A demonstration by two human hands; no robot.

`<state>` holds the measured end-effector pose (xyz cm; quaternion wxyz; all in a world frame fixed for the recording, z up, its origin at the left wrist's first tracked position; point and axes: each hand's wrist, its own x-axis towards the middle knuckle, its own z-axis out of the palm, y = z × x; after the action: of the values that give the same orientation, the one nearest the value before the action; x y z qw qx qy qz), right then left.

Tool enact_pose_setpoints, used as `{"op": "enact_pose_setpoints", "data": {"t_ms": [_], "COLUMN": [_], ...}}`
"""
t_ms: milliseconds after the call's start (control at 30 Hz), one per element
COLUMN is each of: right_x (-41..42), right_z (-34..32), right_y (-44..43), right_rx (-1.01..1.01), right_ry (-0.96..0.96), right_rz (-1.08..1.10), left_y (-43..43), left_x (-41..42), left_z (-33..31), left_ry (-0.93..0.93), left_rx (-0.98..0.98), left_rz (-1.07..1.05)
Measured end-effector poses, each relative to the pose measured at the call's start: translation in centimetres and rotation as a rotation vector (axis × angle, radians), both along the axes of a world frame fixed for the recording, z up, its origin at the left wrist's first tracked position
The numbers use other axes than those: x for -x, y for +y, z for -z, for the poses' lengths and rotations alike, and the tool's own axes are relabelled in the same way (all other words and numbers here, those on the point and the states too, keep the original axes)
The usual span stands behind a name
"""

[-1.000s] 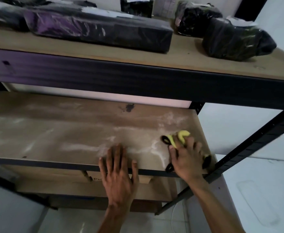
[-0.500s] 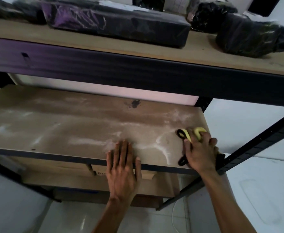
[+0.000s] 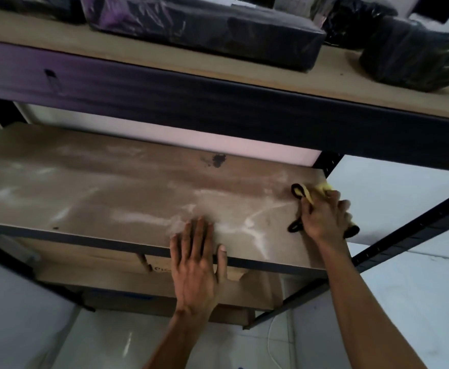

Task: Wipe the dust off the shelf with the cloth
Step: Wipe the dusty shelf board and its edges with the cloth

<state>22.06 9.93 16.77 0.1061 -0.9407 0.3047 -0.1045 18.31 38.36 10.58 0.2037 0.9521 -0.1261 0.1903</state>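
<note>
The middle shelf [image 3: 106,193] is a brown board streaked with white dust and marked by a black stain near its back. My right hand [image 3: 323,218] presses a yellow cloth with black edging [image 3: 302,191] onto the board at its right end, close to the side edge. Most of the cloth is hidden under the fingers. My left hand [image 3: 195,262] lies flat with fingers spread on the shelf's front edge, left of the cloth, holding nothing.
The upper shelf [image 3: 332,75] carries several black plastic-wrapped packages [image 3: 212,27] and overhangs the working shelf. A black metal upright [image 3: 409,235] runs diagonally at the right. A lower shelf [image 3: 127,283] with cardboard sits beneath. White wall and floor surround the rack.
My right hand has slid the cloth toward the back right of the shelf, leaving a curved dust trail. My left hand has stayed on the front edge.
</note>
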Motion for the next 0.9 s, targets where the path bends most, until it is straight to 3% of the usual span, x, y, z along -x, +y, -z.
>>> {"op": "enact_pose_setpoints", "data": {"t_ms": [133,233,333,433,533,767,900], "right_x": [2.0,3.0,0.6,-2.0,-2.8,1.4,2.6], "right_z": [0.9,0.4,-0.4,-1.0,-0.4,1.1,-1.2], "right_y": [5.5,6.8,4.1,-0.1,-1.5,6.9,5.8], "right_rx": [0.072,0.004,-0.078,0.000,-0.002,0.011,-0.005], "right_ry": [0.019,-0.004,-0.084,-0.167,-0.006,0.032,-0.033], "right_rz": [-0.386,-0.569,-0.480,-0.204,-0.017,-0.590,-0.458], "left_y": [-0.1,0.0,0.2,0.2,0.2,0.2,0.9], "left_x": [-0.2,-0.2,-0.2,-0.2,-0.2,-0.2,-0.6], "left_z": [0.1,0.1,-0.1,0.0,0.1,-0.2,-0.6], "left_ry": [-0.022,-0.024,-0.027,-0.008,0.007,0.040,0.040], "left_rx": [0.017,0.010,0.001,-0.012,-0.015,-0.032,-0.021], "left_rz": [-0.003,0.005,0.017,0.017,0.019,0.018,0.054]}}
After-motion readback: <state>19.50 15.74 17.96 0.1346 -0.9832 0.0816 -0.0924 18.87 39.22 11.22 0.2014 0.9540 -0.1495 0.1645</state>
